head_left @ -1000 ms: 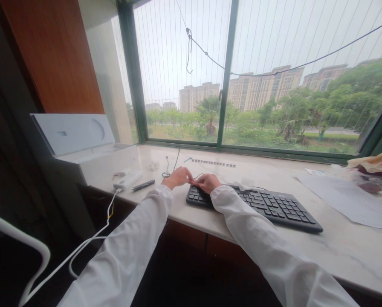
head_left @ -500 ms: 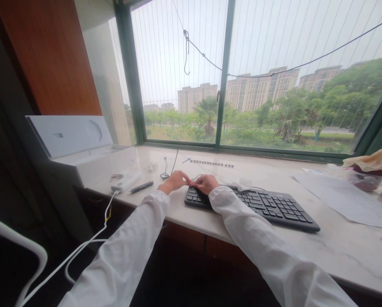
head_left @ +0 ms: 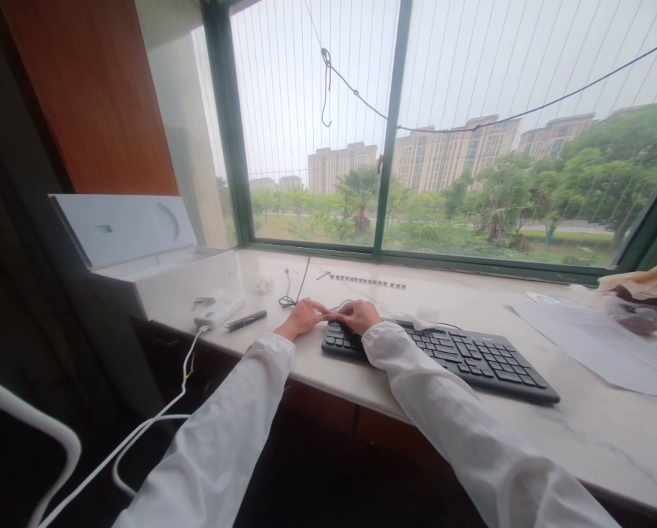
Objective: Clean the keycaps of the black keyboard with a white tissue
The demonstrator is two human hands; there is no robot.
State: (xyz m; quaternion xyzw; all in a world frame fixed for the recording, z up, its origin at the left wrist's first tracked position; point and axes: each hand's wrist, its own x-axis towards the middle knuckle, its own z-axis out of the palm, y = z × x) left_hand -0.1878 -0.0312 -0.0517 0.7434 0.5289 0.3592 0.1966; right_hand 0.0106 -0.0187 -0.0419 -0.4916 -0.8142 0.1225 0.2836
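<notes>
A black keyboard (head_left: 449, 352) lies at a slant near the front edge of the pale counter. Over its upper left corner my left hand (head_left: 307, 317) and my right hand (head_left: 358, 317) meet at the fingertips. Both hands are closed in a pinch; whatever is between the fingers is too small or hidden to make out. The fingers cover part of the left-hand keys. Behind the hands runs a row of small dark keycaps (head_left: 368, 281), with a thin blue tool (head_left: 323, 275) at its left end. A crumpled white tissue (head_left: 423, 320) rests at the keyboard's back edge.
A black pen (head_left: 246, 320) and a white power strip (head_left: 218, 312) lie left of the hands. An open white box (head_left: 185, 282) stands further left. A coiled black cable (head_left: 287, 301) is behind. Paper sheets (head_left: 597, 348) and a plastic bag (head_left: 639, 312) lie right.
The view has shifted slightly, so most things sit a little further right. My hands stay together over the keyboard's corner, with the left fingers a bit flatter.
</notes>
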